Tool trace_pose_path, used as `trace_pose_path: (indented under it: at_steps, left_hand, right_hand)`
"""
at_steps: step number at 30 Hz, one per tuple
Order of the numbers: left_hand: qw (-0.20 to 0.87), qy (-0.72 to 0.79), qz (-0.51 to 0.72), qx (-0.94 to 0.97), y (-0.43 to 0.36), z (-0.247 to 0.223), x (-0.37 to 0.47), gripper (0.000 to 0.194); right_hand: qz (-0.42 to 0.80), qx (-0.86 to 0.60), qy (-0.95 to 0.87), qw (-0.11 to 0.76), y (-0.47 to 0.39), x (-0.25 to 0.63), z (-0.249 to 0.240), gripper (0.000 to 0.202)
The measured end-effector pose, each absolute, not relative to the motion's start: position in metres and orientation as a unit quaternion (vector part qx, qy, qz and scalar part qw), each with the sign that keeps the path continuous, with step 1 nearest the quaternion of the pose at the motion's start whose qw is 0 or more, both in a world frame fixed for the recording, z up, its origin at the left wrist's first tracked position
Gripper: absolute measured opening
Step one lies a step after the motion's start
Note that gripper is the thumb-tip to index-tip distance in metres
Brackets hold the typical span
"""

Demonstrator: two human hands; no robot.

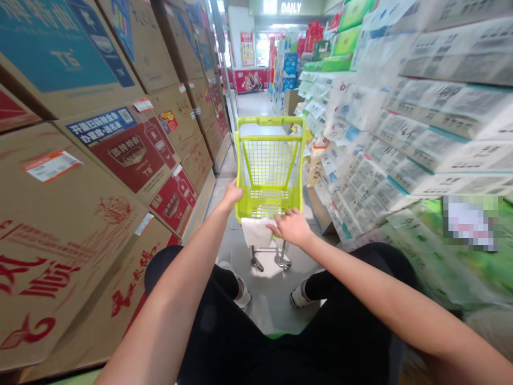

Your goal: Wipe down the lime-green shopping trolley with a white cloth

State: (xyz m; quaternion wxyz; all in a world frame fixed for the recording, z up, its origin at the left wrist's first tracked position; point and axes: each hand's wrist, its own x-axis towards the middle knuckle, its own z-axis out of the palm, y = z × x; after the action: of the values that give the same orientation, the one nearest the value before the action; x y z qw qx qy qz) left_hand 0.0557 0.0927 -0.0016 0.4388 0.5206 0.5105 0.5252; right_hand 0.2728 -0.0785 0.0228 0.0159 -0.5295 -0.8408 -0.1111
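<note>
A lime-green wheeled basket cart (269,160) stands upright in front of me, between my feet and the aisle beyond. My left hand (233,194) is closed round the left side of its rim. At the cart's near right edge, my right hand (292,226) has its fingers curled over the rim and touches a white cloth (257,232). That cloth hangs down over the near edge of the cart. Through the mesh, the basket shows nothing inside. Two of the cart's small wheels (282,263) are visible on the floor below.
Cardboard boxes (132,155) are stacked high along the left. On the right rise piles of white packages (401,133) with handwritten marks, some green packs (348,37) on top. A tiled floor (256,104) runs ahead between them toward a red display counter (250,80).
</note>
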Motion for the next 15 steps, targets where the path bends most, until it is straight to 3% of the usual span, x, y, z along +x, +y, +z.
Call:
trace_pose_path:
  at_steps: [7,11,15]
  left_hand:
    - [0.450,0.536,0.474,0.534,0.102,-0.003,0.030,0.078]
    - [0.437,0.542,0.440,0.567,0.099,-0.003,0.024,0.080]
    - [0.451,0.524,0.434,0.578,0.091,0.000,0.024,0.074]
  right_hand:
    - [-0.166,-0.371,-0.913,0.021,-0.070,0.322,0.041,0.059]
    - [-0.148,-0.293,-0.944,0.013,-0.060,0.338,0.057,0.061]
    - [-0.122,-0.267,-0.956,0.008,-0.055,0.347,0.069,0.050]
